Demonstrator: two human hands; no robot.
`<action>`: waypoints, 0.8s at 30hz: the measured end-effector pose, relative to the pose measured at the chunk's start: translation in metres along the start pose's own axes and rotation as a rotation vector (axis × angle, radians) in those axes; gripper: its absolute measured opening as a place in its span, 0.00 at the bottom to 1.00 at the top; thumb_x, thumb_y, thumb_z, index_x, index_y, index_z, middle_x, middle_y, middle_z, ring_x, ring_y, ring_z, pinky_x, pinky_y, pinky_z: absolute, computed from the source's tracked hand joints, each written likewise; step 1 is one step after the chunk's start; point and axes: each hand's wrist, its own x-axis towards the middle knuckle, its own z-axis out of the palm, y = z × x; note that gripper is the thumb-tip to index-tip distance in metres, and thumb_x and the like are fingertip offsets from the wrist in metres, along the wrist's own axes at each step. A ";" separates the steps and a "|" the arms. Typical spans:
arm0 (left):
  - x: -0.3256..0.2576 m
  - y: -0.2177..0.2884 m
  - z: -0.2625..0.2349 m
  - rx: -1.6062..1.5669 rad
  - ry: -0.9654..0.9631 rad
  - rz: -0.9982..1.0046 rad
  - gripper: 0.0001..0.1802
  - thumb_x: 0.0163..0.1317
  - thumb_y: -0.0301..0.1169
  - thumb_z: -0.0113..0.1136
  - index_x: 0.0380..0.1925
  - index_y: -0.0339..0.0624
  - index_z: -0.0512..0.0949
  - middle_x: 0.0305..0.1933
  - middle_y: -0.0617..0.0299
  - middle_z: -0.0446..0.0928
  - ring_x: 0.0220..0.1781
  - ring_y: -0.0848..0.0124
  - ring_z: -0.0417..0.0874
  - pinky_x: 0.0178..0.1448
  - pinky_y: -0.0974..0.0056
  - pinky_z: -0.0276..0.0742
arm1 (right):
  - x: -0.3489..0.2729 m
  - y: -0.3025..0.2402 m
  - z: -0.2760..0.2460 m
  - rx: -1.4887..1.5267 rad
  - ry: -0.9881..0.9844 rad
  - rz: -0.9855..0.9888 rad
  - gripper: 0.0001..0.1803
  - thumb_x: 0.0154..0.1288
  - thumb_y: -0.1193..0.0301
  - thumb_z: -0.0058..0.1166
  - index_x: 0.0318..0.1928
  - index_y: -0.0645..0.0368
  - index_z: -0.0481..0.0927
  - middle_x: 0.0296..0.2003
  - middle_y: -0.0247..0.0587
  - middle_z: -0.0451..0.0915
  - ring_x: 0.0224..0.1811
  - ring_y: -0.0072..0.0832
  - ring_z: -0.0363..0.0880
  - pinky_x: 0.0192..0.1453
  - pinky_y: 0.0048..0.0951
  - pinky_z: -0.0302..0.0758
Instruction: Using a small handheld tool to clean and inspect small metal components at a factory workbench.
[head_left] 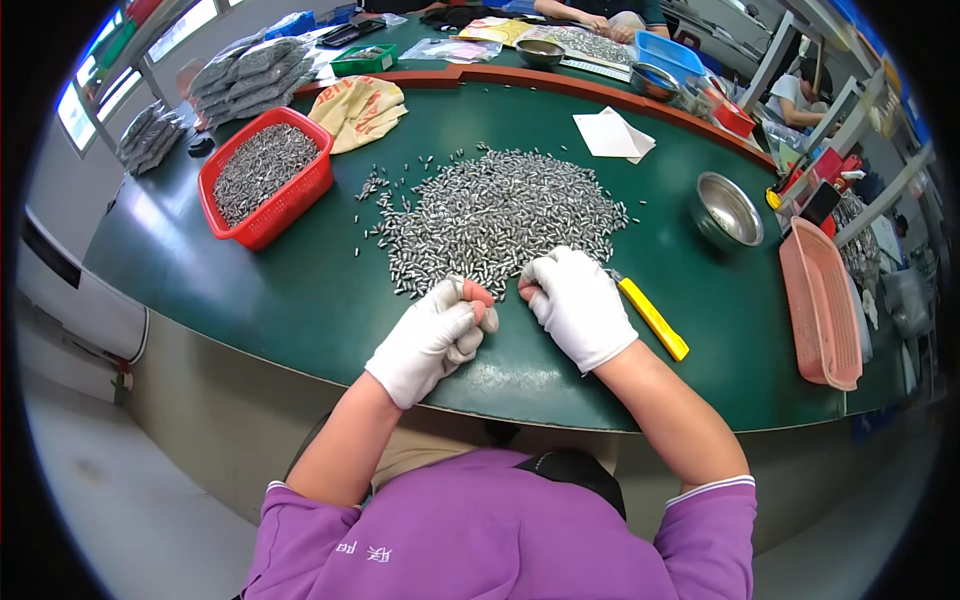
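A broad heap of small silvery metal pieces (500,205), short and rod-shaped, lies spread over the green table (270,300) in front of me. My left hand (428,335), in a white glove with bare fingertips, is closed at the heap's near edge, thumb and fingers pressed together. Just to its right, my right hand (580,308), gloved the same way, pinches at the near edge too. Anything between the fingertips of either hand is too small or hidden to make out. Beside my right hand lies a yellow-handled tool (655,320) with a thin metal end touching the heap.
Left of the heap stands a red basket (325,180) full of similar pieces, beside a yellowish cloth (355,112). To the right are white paper (612,135), a metal bowl (728,208) and a pink basket (815,300). Grey bags (250,75) are stacked far left. Another person (610,15) sits opposite.
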 end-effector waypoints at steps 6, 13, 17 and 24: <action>0.001 0.009 0.014 0.167 0.026 -0.094 0.09 0.68 0.33 0.56 0.44 0.45 0.70 0.33 0.69 0.73 0.23 0.87 0.61 0.24 0.79 0.55 | -0.001 -0.013 -0.013 0.347 0.024 -0.146 0.08 0.57 0.69 0.62 0.37 0.53 0.79 0.34 0.39 0.76 0.41 0.39 0.76 0.46 0.39 0.74; 0.000 0.009 0.012 0.108 0.034 -0.078 0.08 0.69 0.34 0.57 0.42 0.46 0.70 0.31 0.70 0.73 0.22 0.87 0.62 0.23 0.80 0.55 | 0.003 -0.014 -0.012 0.428 0.144 -0.196 0.09 0.50 0.73 0.67 0.33 0.55 0.83 0.31 0.39 0.79 0.34 0.37 0.78 0.38 0.35 0.76; 0.002 0.003 0.004 0.031 -0.009 -0.020 0.08 0.70 0.36 0.56 0.42 0.47 0.70 0.31 0.70 0.74 0.21 0.87 0.63 0.23 0.81 0.56 | 0.004 -0.010 -0.012 0.416 0.202 -0.241 0.11 0.48 0.74 0.69 0.35 0.53 0.84 0.29 0.37 0.80 0.31 0.35 0.79 0.34 0.33 0.76; 0.003 0.001 -0.001 -0.017 0.001 -0.027 0.10 0.69 0.37 0.60 0.43 0.45 0.74 0.31 0.64 0.76 0.20 0.84 0.63 0.23 0.78 0.57 | 0.005 -0.015 -0.016 0.366 0.134 -0.294 0.10 0.49 0.70 0.66 0.36 0.50 0.85 0.30 0.35 0.80 0.33 0.37 0.80 0.37 0.35 0.77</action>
